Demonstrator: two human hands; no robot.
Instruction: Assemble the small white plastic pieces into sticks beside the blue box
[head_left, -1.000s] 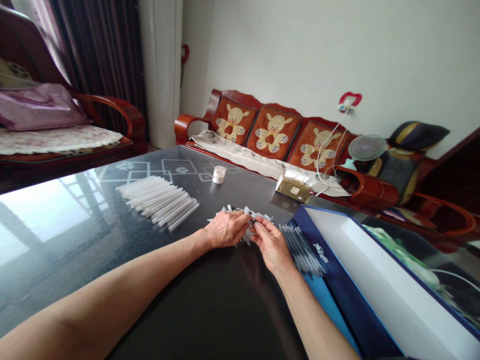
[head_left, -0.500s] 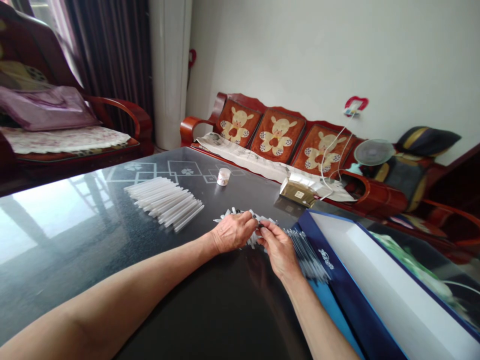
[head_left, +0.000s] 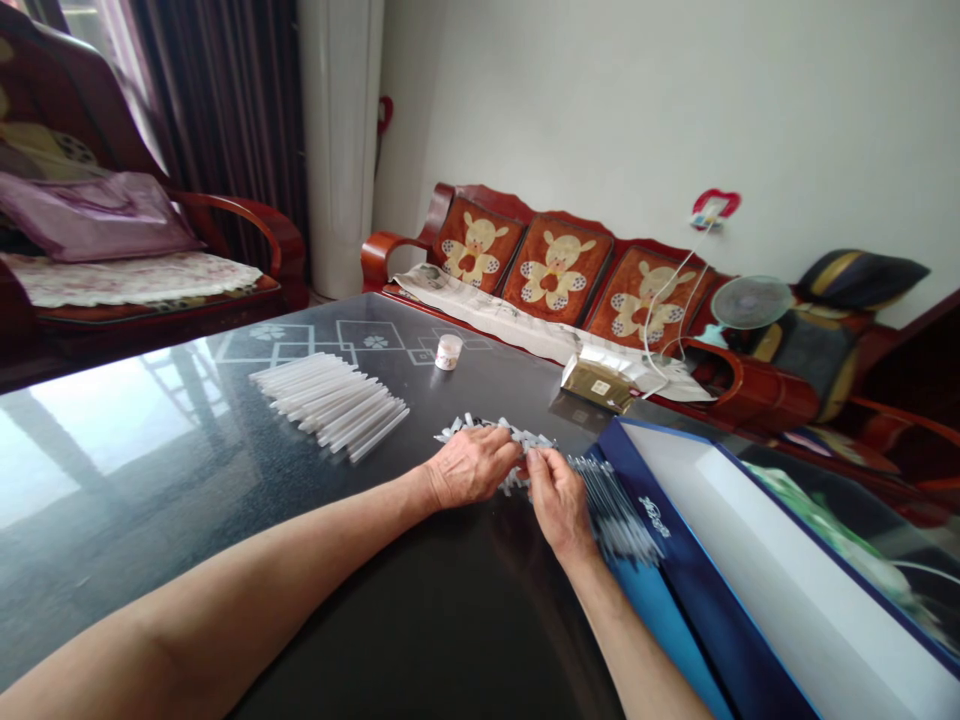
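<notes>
Overlapping white pieces, left hand, right hand, blue box (open) nearby

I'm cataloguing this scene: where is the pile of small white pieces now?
In the head view, the pile of small white pieces is partly hidden by the left hand and right hand, just left of the thin rods.

Glossy dark table — white tubes lined up left, a little tub beyond, small pieces heaped mid-table, gold tissue box — open blue box right
</notes>
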